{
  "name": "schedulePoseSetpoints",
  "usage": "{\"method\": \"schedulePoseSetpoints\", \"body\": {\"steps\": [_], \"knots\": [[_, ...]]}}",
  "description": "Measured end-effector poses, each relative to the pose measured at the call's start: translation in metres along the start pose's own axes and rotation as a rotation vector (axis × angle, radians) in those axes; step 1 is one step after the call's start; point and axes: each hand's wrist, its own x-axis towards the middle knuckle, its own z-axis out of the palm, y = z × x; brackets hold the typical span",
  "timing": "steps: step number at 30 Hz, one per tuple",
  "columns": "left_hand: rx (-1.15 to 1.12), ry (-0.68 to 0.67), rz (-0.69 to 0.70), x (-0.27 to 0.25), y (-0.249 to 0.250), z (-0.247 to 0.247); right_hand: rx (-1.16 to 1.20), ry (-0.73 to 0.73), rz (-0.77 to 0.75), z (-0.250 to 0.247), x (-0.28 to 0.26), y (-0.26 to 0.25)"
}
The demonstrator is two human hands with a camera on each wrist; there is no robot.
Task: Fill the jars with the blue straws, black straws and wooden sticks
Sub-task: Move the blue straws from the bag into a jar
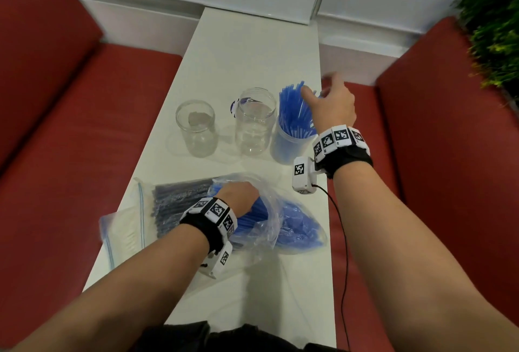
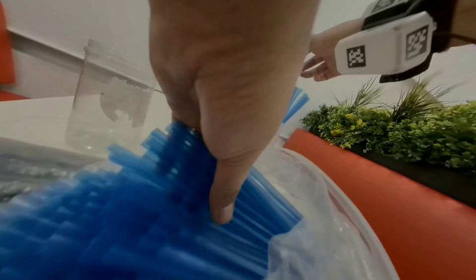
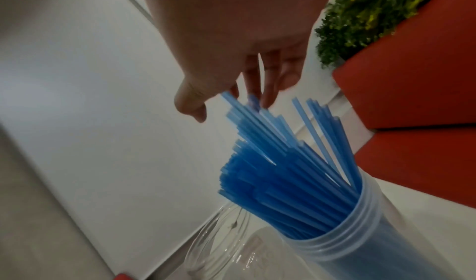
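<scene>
Three clear jars stand in a row on the white table (image 1: pixel 252 48). The right jar (image 1: pixel 289 144) (image 3: pixel 365 237) holds a fan of blue straws (image 1: pixel 293 110) (image 3: pixel 278 162). My right hand (image 1: pixel 323 96) (image 3: pixel 247 95) hovers over them with loose fingers touching the straw tips. The middle jar (image 1: pixel 255 124) (image 3: pixel 221 243) and left jar (image 1: pixel 196 130) hold nothing. Near me, my left hand (image 1: pixel 238 193) (image 2: pixel 206 172) reaches into a clear plastic bag (image 1: pixel 269 228) and grips a bundle of blue straws (image 2: pixel 134 213), thumb pressed along them.
A zip bag of black straws (image 1: pixel 177 205) lies left of the blue-straw bag, with a bag of pale sticks (image 1: pixel 123 235) beside it. Red bench seats (image 1: pixel 84 116) flank the narrow table. A planter of green plants (image 1: pixel 494 23) sits at the right.
</scene>
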Motion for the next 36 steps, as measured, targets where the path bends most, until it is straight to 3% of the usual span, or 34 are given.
{"method": "schedulePoseSetpoints", "body": {"steps": [3, 8, 10, 13, 16, 20, 21, 22, 28, 31, 34, 36], "knots": [[0.067, -0.005, -0.031, -0.002, 0.001, -0.006, -0.122, 0.072, -0.208, 0.010, -0.005, -0.005], [0.127, -0.030, -0.042, -0.006, 0.002, -0.014, -0.413, -0.344, -0.113, 0.032, -0.026, 0.015], [0.133, -0.042, -0.059, -0.009, 0.003, -0.015, -0.436, -0.389, -0.131, 0.036, -0.032, 0.022], [0.142, -0.020, -0.076, -0.012, 0.003, -0.018, -0.369, -0.301, -0.118, 0.036, -0.031, 0.022], [0.126, -0.040, -0.102, -0.015, 0.004, -0.024, -0.291, -0.372, -0.102, 0.031, -0.034, 0.019], [0.079, -0.062, -0.128, -0.020, 0.005, -0.030, 0.197, -0.016, -0.319, 0.019, -0.057, 0.013], [0.083, -0.060, -0.133, -0.022, 0.005, -0.030, 0.295, -0.004, -0.339, 0.018, -0.067, 0.011], [0.091, -0.059, -0.139, -0.024, 0.006, -0.031, 0.373, -0.058, -0.326, 0.018, -0.078, 0.009], [0.138, -0.054, -0.197, -0.041, 0.006, -0.051, 0.527, -0.719, -0.080, 0.026, -0.140, 0.015], [0.128, -0.012, -0.245, -0.052, 0.004, -0.070, 0.453, -0.967, -0.087, 0.029, -0.160, 0.018], [0.136, -0.001, -0.251, -0.066, 0.003, -0.103, 0.205, -0.951, -0.201, 0.033, -0.176, 0.013], [0.149, 0.063, -0.208, -0.078, 0.002, -0.128, 0.253, -0.833, -0.156, 0.033, -0.182, 0.007]]}}
